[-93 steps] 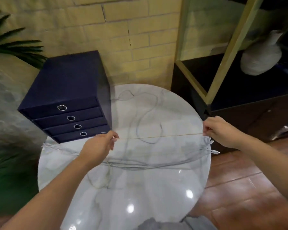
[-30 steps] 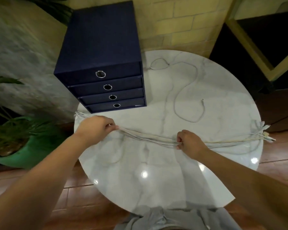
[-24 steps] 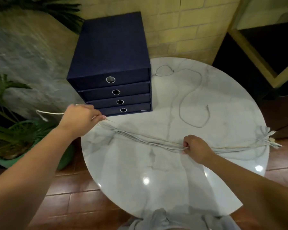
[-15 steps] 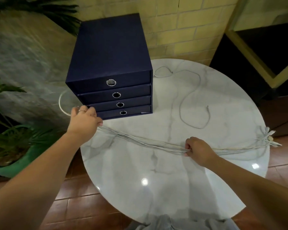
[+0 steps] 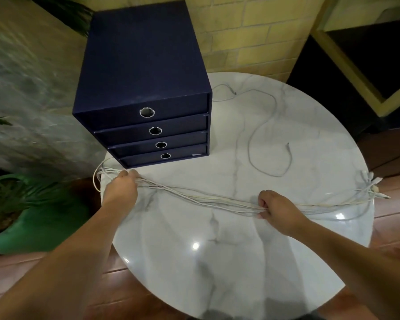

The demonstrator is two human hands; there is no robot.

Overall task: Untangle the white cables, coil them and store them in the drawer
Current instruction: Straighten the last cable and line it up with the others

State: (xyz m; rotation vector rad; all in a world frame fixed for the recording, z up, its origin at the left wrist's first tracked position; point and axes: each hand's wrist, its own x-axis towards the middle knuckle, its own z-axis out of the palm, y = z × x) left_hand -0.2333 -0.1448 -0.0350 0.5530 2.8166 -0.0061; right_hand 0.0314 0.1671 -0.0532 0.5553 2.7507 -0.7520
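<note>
Here's a round marble table (image 5: 217, 262), white with grey veins, its glossy top catching two bright spots of lamp light near the front edge. At the back-left edge stands a navy drawer unit (image 5: 139, 65), four drawers stacked, each with a silver ring pull, all closed. Running from the left edge to the right edge lies a bundle of white cables (image 5: 194, 198), stretched low along the top. The left hand (image 5: 120, 192) grasps the bundle's end at the left edge, just in front of the drawer unit, fingers curled round the strands, and a loop of cable spills past the rim there. The right hand (image 5: 277, 209) is clenched round the bundle right of its middle. The plugs (image 5: 374, 183) fan out at the right edge. One loose cable (image 5: 249, 153) snakes alone over the back-right part of the table, apart from the bundle. Round the table: a yellow brick wall (image 5: 240, 31) behind, rough grey stone (image 5: 21, 88) to the left, a green plant pot (image 5: 39, 227) on the red-brown floor (image 5: 21, 269), and a dark cabinet (image 5: 321, 100) with a yellow frame at the right.
</note>
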